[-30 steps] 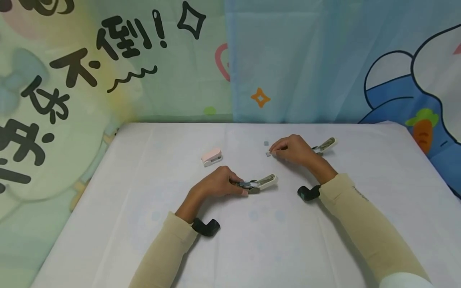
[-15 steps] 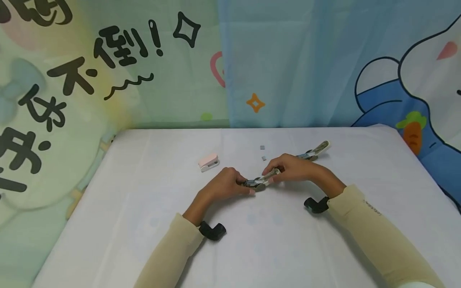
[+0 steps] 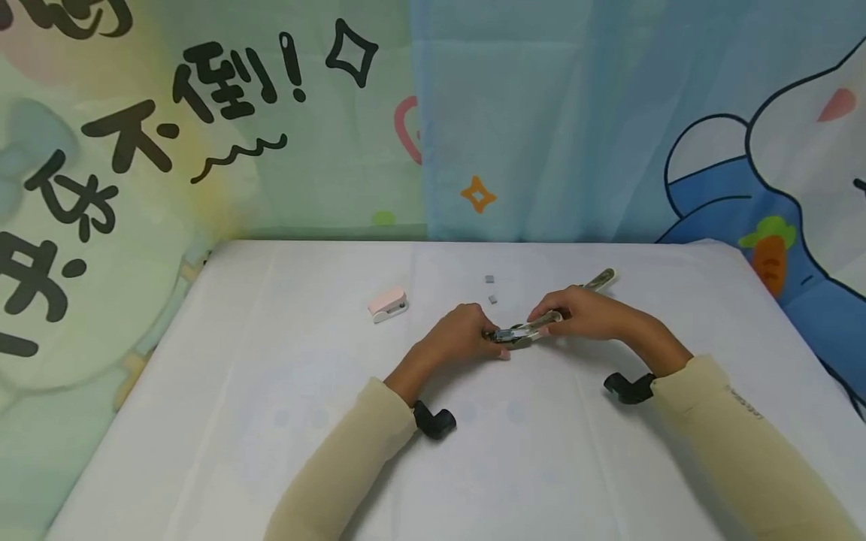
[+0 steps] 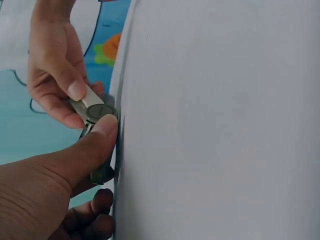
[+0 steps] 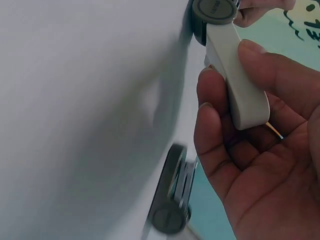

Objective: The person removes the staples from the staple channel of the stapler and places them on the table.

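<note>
Both hands hold one stapler (image 3: 521, 334) that is folded open, with a cream cover and a dark grey-green base, just over the table. My left hand (image 3: 463, 332) pinches its base end; the thumb (image 4: 106, 125) lies beside the round hinge in the left wrist view. At the other end my right hand (image 3: 587, 314) grips the cream cover (image 5: 240, 85) between thumb and curled fingers. A second, similar stapler (image 5: 170, 212) lies open behind the right hand, which partly hides it in the head view. Two small grey staple strips (image 3: 489, 279) lie beyond the hands.
A small pink and white stapler (image 3: 389, 304) sits on the white-covered table (image 3: 304, 421), left of and beyond the left hand. A printed cloth backdrop (image 3: 541, 120) hangs behind the table's far edge.
My right hand has left the staple strips and come back to grip the held stapler's cover. My left hand has shifted right with the stapler.
</note>
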`<action>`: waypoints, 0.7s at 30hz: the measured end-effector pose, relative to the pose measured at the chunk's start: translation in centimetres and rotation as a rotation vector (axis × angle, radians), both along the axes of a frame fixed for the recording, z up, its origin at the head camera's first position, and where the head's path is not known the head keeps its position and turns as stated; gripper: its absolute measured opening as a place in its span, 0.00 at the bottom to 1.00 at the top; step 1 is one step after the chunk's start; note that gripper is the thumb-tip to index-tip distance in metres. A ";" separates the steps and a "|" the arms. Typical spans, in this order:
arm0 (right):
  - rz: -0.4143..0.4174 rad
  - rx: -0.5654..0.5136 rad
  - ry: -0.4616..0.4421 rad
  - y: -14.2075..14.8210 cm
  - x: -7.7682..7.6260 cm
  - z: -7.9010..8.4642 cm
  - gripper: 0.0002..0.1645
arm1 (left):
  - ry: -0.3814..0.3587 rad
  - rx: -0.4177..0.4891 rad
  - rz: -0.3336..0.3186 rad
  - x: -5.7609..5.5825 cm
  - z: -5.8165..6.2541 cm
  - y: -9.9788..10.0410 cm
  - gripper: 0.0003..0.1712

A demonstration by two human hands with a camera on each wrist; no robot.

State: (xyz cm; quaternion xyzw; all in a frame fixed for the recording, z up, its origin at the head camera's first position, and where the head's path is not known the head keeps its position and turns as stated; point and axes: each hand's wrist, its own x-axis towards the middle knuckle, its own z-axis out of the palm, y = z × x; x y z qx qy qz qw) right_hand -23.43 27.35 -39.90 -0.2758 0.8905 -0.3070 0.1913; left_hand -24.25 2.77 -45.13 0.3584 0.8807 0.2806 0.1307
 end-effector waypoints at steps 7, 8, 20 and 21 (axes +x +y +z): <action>-0.070 0.027 0.009 2.8 0.7 0.0 0.14 | 0.073 -0.068 0.036 -0.1 -0.1 3.3 0.19; -0.084 0.040 0.008 3.2 0.8 0.1 0.14 | 0.090 -0.075 0.048 0.0 -0.2 3.9 0.20; -0.159 0.135 0.048 7.7 2.5 1.4 0.15 | 0.084 -0.186 0.081 0.9 1.1 10.1 0.20; -0.160 0.142 0.056 7.8 2.6 1.4 0.15 | 0.092 -0.197 0.086 0.9 1.1 10.4 0.21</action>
